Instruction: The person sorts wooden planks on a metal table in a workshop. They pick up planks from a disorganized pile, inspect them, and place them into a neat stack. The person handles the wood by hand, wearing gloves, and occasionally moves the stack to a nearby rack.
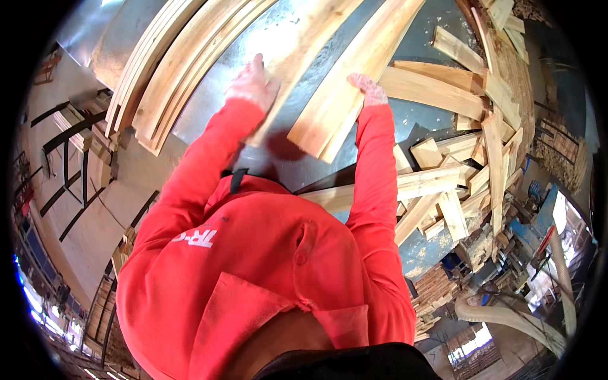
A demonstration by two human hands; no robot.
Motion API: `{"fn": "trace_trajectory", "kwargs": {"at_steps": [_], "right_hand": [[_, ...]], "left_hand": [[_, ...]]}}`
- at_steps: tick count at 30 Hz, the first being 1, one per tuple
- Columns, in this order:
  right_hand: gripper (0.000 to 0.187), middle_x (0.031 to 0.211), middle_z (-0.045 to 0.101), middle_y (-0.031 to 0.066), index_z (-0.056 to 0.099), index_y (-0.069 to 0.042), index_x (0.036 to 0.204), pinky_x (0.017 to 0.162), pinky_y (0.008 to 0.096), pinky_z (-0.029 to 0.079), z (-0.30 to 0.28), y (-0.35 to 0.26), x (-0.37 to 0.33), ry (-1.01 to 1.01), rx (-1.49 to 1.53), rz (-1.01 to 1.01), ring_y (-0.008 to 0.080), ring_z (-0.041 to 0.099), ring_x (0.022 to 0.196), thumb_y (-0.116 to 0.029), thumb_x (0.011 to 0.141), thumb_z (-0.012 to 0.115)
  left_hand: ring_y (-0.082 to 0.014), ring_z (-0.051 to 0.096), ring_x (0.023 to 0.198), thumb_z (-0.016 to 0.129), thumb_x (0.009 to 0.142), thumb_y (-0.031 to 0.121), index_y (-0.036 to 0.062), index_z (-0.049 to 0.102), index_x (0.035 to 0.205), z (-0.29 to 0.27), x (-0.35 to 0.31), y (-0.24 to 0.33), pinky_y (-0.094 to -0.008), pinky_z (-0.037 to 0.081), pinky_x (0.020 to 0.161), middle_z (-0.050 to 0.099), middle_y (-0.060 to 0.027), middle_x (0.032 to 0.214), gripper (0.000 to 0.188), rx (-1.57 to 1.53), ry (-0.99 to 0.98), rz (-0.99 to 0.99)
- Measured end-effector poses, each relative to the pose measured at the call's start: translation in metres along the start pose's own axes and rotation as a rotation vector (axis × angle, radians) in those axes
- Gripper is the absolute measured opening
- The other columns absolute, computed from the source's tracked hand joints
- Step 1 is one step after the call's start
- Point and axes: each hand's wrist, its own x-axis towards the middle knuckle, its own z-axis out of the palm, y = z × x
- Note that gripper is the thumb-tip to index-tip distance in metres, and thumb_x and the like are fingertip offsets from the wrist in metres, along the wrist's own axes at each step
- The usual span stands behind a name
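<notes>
Smooth, pale paired boards are laid toward one o'clock, long axis seven to one. Right edge apparently clamped by the right hand. Left hand held fingers apart beside a single plank. Grey metal table strewn with angular offcuts at three o'clock; tan floor seen at eight.

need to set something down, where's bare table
Bare grey metal tabletop lies between the stacked long pale wooden boards and the left hand; a narrower strip runs between the pale middle board and pale boards at the right hand. Short pale wooden offcuts crowd its right side.
</notes>
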Motion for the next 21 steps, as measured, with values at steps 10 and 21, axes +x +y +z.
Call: {"fn": "trace_trajectory", "kwargs": {"at_steps": [10,21], "right_hand": [[0.044,0.113,0.064,0.0175,0.052,0.005,0.127,0.087,0.0335,0.054,0.012,-0.027,-0.023,-0.080,0.267,-0.061,0.0268,0.064,0.102,-0.026,0.095,0.056],[0.045,0.103,0.063,0.0225,0.051,0.007,0.120,0.078,0.0495,0.056,-0.013,-0.002,-0.060,0.068,0.550,-0.084,0.0358,0.064,0.088,-0.019,0.087,0.066]], "left_hand": [[-0.0212,0.061,0.113,0.059,0.082,0.009,0.0020,0.042,0.143,-0.011,-0.037,0.012,-0.0350,0.051,0.093,0.064,-0.0152,0.120,0.064,-1.239,-0.847,-0.033],[-0.0223,0.067,0.076,0.059,0.090,0.033,0.0071,0.060,0.122,-0.231,0.202,0.060,-0.0386,0.058,0.060,0.067,-0.0092,0.095,0.041,-0.348,-0.026,0.022]]}}
